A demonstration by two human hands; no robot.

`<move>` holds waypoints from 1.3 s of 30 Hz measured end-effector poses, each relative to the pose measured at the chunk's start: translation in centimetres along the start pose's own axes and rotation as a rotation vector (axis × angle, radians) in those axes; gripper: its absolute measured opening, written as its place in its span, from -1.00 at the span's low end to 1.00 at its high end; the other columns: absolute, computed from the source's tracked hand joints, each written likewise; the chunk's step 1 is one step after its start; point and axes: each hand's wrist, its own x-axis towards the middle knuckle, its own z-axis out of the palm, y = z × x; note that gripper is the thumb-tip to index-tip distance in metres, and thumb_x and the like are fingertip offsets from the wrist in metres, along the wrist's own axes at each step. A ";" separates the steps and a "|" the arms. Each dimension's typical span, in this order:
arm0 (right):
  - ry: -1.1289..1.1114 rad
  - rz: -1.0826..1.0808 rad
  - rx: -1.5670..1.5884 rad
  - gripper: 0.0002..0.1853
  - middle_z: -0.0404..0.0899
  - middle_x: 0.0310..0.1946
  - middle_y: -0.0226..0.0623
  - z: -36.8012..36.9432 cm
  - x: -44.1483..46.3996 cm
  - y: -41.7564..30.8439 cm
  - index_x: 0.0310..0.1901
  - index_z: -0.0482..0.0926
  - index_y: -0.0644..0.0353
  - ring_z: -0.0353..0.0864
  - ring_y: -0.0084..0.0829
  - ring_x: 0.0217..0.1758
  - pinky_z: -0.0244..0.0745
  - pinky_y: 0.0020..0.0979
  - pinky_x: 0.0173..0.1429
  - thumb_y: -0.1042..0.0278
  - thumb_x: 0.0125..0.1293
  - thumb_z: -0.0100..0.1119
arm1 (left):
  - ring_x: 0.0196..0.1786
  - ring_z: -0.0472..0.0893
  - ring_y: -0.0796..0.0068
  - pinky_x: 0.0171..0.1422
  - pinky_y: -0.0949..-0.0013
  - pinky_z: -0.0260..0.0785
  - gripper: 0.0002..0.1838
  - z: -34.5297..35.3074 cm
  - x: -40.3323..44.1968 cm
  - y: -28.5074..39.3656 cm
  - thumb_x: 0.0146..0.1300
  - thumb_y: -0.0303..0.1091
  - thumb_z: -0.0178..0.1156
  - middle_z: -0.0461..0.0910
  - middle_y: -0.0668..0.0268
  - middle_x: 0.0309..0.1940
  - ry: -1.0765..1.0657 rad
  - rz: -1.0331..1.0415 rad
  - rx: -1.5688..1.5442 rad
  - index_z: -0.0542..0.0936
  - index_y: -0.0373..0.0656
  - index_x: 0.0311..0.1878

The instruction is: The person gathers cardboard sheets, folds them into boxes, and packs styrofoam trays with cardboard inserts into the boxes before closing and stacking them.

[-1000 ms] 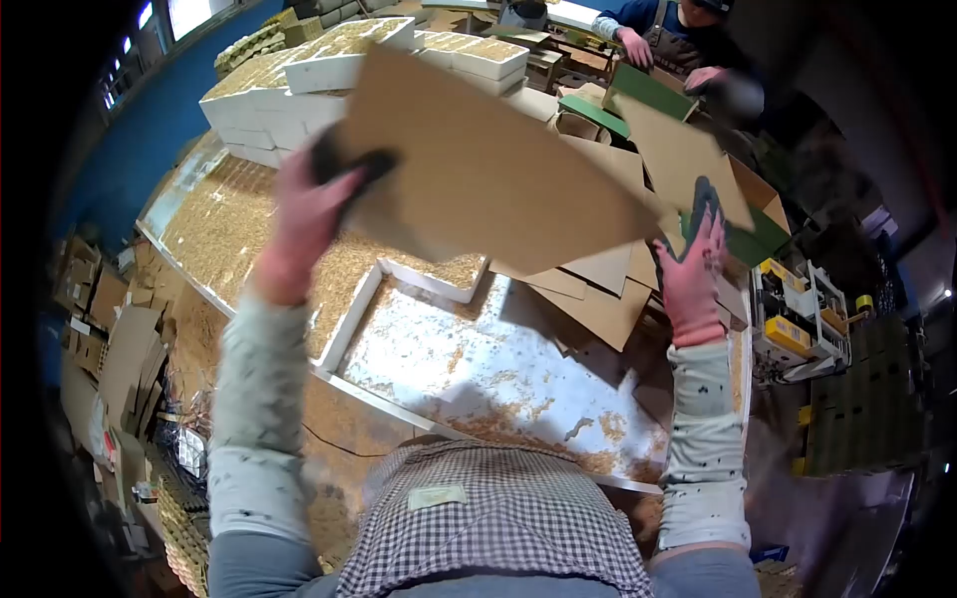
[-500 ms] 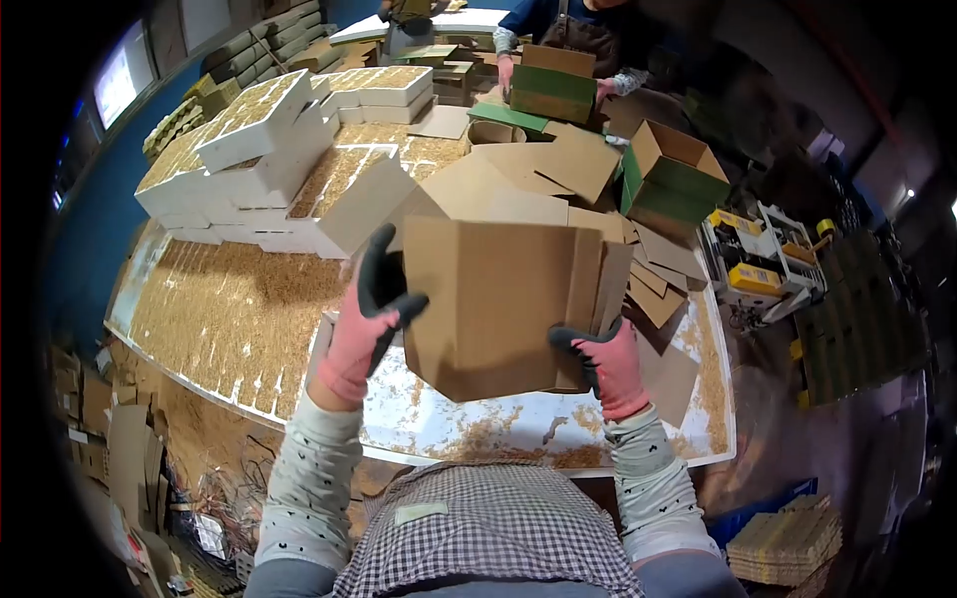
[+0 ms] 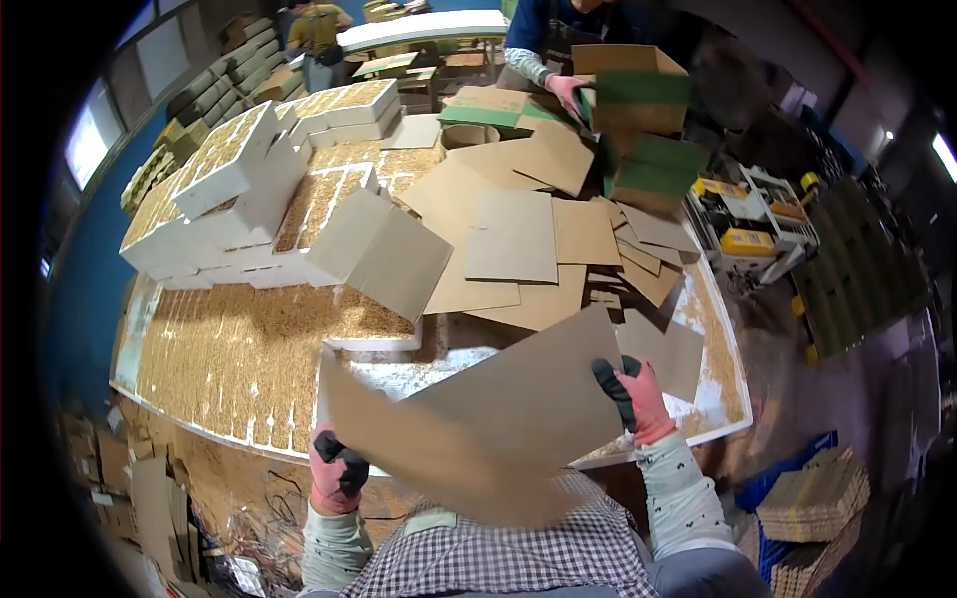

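Cardboard (image 3: 528, 384) is up in front of the wearer's apron (image 3: 498, 553), tilted, over the near edge of the table (image 3: 214, 369). Grey panel on the right is fairly sharp; brown flap (image 3: 439, 448) on the left is motion-blurred. Right hand (image 3: 630, 399): black-and-pink glove, fingers closed on the panel's right edge. Left hand (image 3: 340, 468): same kind of glove, fingers curled in at the flap's left side; blur there, cannot tell how tightly closed or whether it grips.

Beyond the cardboard: loose sheets (image 3: 510, 236) overlapping in a heap, grey and brown. One creased sheet (image 3: 384, 254) sits left of them, slanted, by the white trays (image 3: 239, 239). Trays are stacked unevenly, straw-colored fill on top. More of that fill covers the table's left part. White frame corner (image 3: 374, 345) just behind the flap.

Far right side: co-worker (image 3: 588, 25) in a dark blue top, pink-gloved hand (image 3: 566, 95) at a green-and-brown box (image 3: 638, 100). Second green box (image 3: 658, 169) nearer. Machine (image 3: 748, 219) with yellow parts right of the table. Bottom right, stacked molded trays (image 3: 815, 498) beside something blue.
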 end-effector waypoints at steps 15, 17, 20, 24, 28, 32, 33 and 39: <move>-0.172 -0.663 0.228 -0.41 0.47 0.03 -0.09 0.8 -5.9 -7.2 0.21 0.30 0.29 0.40 -0.19 0.20 0.30 -0.25 0.26 0.09 0.27 0.14 | 0.15 0.38 0.35 0.29 0.32 0.17 -0.31 -1.4 18.6 -9.9 0.21 -0.21 0.22 0.39 0.19 0.14 0.461 0.144 0.433 0.22 -0.35 0.31; 0.072 -0.993 -0.400 -0.37 0.42 0.10 -0.03 -1.0 -13.2 -10.6 0.19 0.34 0.21 0.34 -0.10 0.27 0.31 -0.16 0.26 0.05 0.15 0.24 | 0.13 0.41 0.31 0.28 0.25 0.22 -0.40 -2.3 18.7 -13.0 0.18 -0.15 0.26 0.44 0.17 0.09 0.428 -0.282 0.172 0.37 -0.30 0.19; 0.125 -1.220 -0.612 -0.39 0.41 0.12 -0.02 -4.3 -19.7 -11.9 0.14 0.40 0.17 0.34 -0.09 0.27 0.32 -0.13 0.24 0.06 0.08 0.27 | -0.17 0.51 0.42 -0.10 0.29 0.38 -0.53 -4.0 23.8 -20.8 0.18 -0.09 0.25 0.56 0.25 -0.16 0.289 -0.377 -0.036 0.53 -0.20 0.06; 0.301 -1.211 -0.780 -0.39 0.39 0.13 -0.01 -4.5 -27.9 -11.2 0.13 0.41 0.19 0.33 -0.08 0.28 0.30 -0.14 0.26 0.10 0.05 0.28 | -0.16 0.60 0.36 -0.09 0.27 0.48 -0.44 2.9 31.9 -20.2 0.25 0.02 0.12 0.59 0.23 -0.09 0.045 -0.745 0.015 0.48 -0.20 0.18; 0.538 -1.076 -0.929 -0.39 0.38 0.14 0.00 -4.2 -34.7 -9.6 0.12 0.42 0.22 0.32 -0.08 0.28 0.27 -0.14 0.27 0.14 0.03 0.29 | 0.27 0.30 0.06 0.34 0.16 0.19 -0.49 5.8 31.0 -23.5 0.38 -0.27 -0.07 0.23 0.01 0.30 -0.132 0.053 1.303 0.23 -0.25 0.34; 0.750 -0.899 -1.062 -0.39 0.36 0.15 0.02 -3.6 -40.7 -7.8 0.11 0.43 0.24 0.30 -0.07 0.28 0.25 -0.15 0.29 0.18 0.00 0.31 | 0.35 0.21 -0.03 0.44 0.09 0.02 -0.44 7.3 6.4 -27.6 0.37 -0.27 -0.03 0.18 -0.17 0.29 -1.203 0.706 0.863 0.18 -0.40 0.33; 0.778 -0.885 -1.084 -0.39 0.36 0.15 0.02 -3.5 -41.8 -7.5 0.11 0.43 0.25 0.30 -0.07 0.28 0.24 -0.15 0.29 0.19 -0.01 0.31 | 0.35 0.21 -0.02 0.44 0.10 0.02 -0.44 8.6 1.6 -26.6 0.35 -0.28 -0.02 0.17 -0.15 0.30 -1.413 0.531 0.997 0.18 -0.39 0.33; 1.045 -0.747 -1.208 -0.38 0.33 0.17 0.04 -3.2 -51.6 -4.5 0.09 0.44 0.29 0.28 -0.06 0.28 0.21 -0.16 0.32 0.25 -0.05 0.32 | 0.35 0.21 -0.01 0.45 0.11 0.00 -0.39 10.6 2.3 -26.9 0.25 -0.35 0.06 0.14 -0.08 0.34 -1.614 0.370 1.642 0.19 -0.29 0.35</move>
